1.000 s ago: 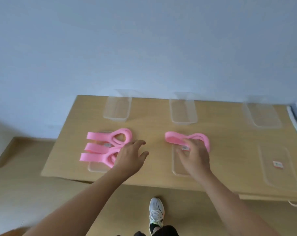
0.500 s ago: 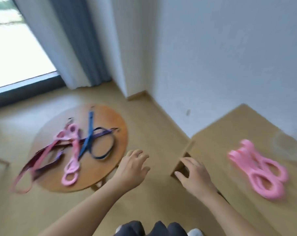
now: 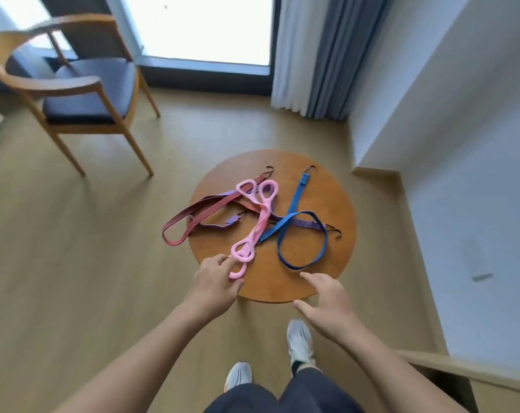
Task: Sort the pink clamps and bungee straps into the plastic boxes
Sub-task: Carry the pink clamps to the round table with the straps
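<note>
Pink clamps point(image 3: 261, 220) are the job right now: two lie crossed on top of the bungee tangle on the round wooden table point(image 3: 312, 283), so I judge this is the pickup step. My left hand point(image 3: 215, 283) is at the near loop of the closer clamp, fingers curled, forefinger and thumb either side of the loop and touching it. I cannot tell if the pinch is actually closed. My right hand point(image 3: 327, 299) hovers open with fingers spread over the near table edge, just beside the blue strap point(image 3: 300, 234) loop, holding nothing.

Next move, my call: close on that loop and lift straight up. The clamps lie across the red strap point(image 3: 199, 216) and the purple strap point(image 3: 306, 223) and could drag them along. The right hand could take the second clamp or pin the straps.

Plastic boxes are out of shot, so I'd have to turn to find them. Strap hooks are small and dark, hard to count. How the straps cross under the clamps is hidden, and the red loop hangs past the table rim
</note>
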A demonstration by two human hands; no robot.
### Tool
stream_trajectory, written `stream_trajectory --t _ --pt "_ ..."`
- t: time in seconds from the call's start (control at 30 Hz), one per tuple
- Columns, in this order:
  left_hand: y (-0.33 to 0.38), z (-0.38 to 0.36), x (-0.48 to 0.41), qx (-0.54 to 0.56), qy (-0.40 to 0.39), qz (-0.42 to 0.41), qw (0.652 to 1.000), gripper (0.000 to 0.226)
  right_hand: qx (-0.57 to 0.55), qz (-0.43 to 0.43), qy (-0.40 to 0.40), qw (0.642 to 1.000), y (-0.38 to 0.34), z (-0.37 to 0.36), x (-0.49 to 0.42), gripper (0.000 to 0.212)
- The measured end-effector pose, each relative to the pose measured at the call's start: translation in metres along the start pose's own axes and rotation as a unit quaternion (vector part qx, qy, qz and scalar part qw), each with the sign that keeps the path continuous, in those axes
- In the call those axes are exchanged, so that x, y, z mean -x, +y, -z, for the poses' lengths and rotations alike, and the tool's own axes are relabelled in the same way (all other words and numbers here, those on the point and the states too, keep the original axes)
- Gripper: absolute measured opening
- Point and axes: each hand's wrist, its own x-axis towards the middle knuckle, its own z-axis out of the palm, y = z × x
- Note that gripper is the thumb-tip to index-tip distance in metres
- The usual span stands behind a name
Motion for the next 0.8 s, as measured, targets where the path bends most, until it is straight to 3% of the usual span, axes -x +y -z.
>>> stream_trajectory --t 0.13,0.3,0.47,0.57,0.67,0.8 --pt "-0.005 0.004 -0.032 0.038 0.027 0.062 0.997 0.045 -0.059 -0.007 -0.062 0.996 -0.015 -0.004 -0.073 0.059" --pt "0.000 0.002 -0.071 0.076 0.051 0.154 0.984 0.044 -0.248 -0.156 -0.159 0.943 -0.030 -0.023 -0.176 0.044" --pt "0.004 -0.014 -0.099 0.107 0.030 0.211 0.971 0.043 -0.364 -0.238 -0.160 0.886 -0.037 -0.045 -0.271 0.038" --pt "0.005 -0.020 -0.111 0.129 0.021 0.243 0.961 0.043 -0.381 -0.311 -0.121 0.863 -0.042 -0.061 -0.315 0.037" --pt "0.006 -0.022 -0.119 0.167 0.033 0.273 0.947 0.037 -0.370 -0.333 -0.116 0.859 -0.040 -0.072 -0.337 0.025" --pt "0.007 -0.025 -0.134 0.182 0.052 0.283 0.940 0.031 -0.341 -0.274 -0.131 0.890 -0.040 -0.072 -0.331 0.012"
